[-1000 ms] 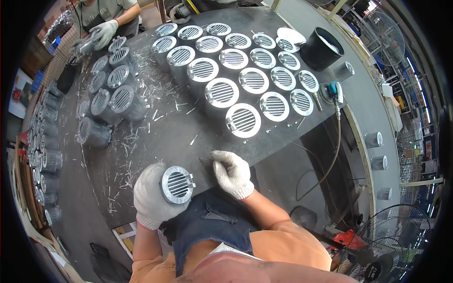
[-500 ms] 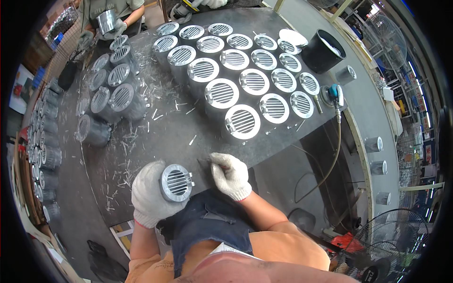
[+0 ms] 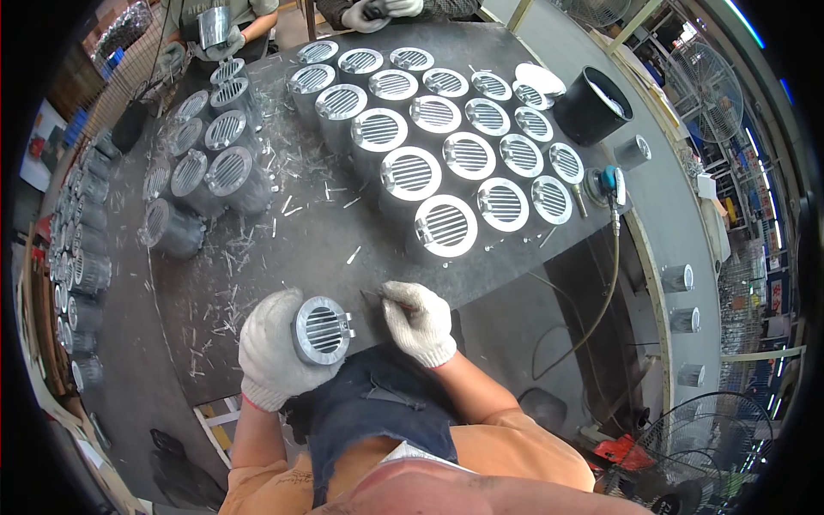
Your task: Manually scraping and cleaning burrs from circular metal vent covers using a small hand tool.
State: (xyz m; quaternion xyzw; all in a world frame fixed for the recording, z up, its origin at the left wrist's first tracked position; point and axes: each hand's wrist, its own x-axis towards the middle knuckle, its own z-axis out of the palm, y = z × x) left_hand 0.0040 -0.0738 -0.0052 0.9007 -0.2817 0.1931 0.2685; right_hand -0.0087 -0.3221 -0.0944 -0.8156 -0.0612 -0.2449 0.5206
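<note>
My left hand (image 3: 273,348), in a white knitted glove, is wrapped round a short metal cylinder (image 3: 323,330). Its slotted round grate faces up, and a small hinge lug sticks out on the right side. Just right of it, my gloved right hand (image 3: 418,322) is closed, fingers curled and apart from the cylinder. A thin dark pointed piece (image 3: 371,299) shows at its fingertips; its kind I cannot make out. Beyond my hands, rows of similar grated cylinders (image 3: 446,226) stand on the dark table (image 3: 326,275). Another group (image 3: 232,170) stands at the left.
Metal slivers (image 3: 227,292) litter the table's left half. At the right edge lie an air sander (image 3: 608,184) and its hose (image 3: 611,266). A black bin (image 3: 592,105) stands behind. Two co-workers' gloved hands (image 3: 369,15) are across the table. A fan (image 3: 712,446) stands lower right.
The view has shifted a little, so the table's things sit slightly lower and further right. My hands hold nearly the same pose. Across the table, a co-worker's yellow-and-black tool is out of sight.
</note>
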